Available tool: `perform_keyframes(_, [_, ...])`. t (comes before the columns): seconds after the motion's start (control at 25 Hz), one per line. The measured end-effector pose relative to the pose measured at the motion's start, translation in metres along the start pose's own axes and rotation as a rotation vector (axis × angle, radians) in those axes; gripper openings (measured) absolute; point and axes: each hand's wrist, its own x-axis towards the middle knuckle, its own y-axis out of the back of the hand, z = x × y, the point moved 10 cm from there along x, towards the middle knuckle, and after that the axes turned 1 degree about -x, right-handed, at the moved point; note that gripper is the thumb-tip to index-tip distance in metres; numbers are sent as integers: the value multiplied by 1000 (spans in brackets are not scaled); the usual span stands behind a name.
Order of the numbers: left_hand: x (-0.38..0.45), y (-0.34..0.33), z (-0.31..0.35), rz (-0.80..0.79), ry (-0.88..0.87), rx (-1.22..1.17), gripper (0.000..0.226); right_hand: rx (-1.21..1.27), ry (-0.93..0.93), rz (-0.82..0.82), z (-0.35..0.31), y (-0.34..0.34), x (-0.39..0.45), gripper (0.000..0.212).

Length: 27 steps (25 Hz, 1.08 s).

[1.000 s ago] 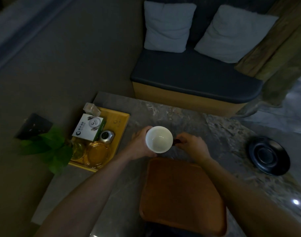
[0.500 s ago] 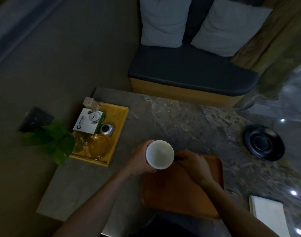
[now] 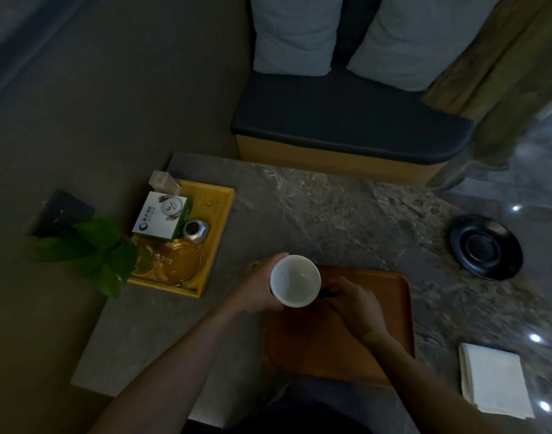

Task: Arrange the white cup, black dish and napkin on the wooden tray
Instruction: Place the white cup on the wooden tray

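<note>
The white cup [image 3: 295, 280] is over the far left corner of the wooden tray [image 3: 381, 308]; whether it touches the tray I cannot tell. My left hand [image 3: 259, 288] wraps its left side. My right hand [image 3: 351, 300] pinches a small dark part at the cup's right side, probably its handle. The black dish [image 3: 486, 247] lies on the stone table to the right, apart from the tray. A folded white napkin [image 3: 492, 379] rests at the table's near right.
A yellow tray [image 3: 218, 214] at the left holds a white box, a small metal pot and glass pieces. A green plant [image 3: 93, 249] overhangs its left end. A dark-cushioned bench [image 3: 346, 120] with two pillows stands beyond the table [image 3: 331, 208].
Both hands have carried the cup toward me, from over the bare table onto the tray's far left corner. The view tilted down, bringing the napkin into sight.
</note>
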Motion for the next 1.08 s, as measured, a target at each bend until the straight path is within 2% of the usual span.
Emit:
perform_keyframes(0.48, [7,-8,-18,-80,42,-103,112,8,-36,12,0,-3,-4,22])
perform_keyframes(0.64, [4,-10,-22,-56,52,-207,100,-11,-76,19,1,-3,-6,22])
perform_keyframes(0.88, [-14,-11,-30,34,147,-243,81,-146,-125,-40,0,-6,-7,19])
perform_keyframes(1.0, [-29,-8,-37,146,256,-206,75,-238,-177,-69,5,-2,-14,33])
perform_keyframes(1.08, [-42,-16,-50,137,373,-161,74,-315,-175,-91,9,4,-22,42])
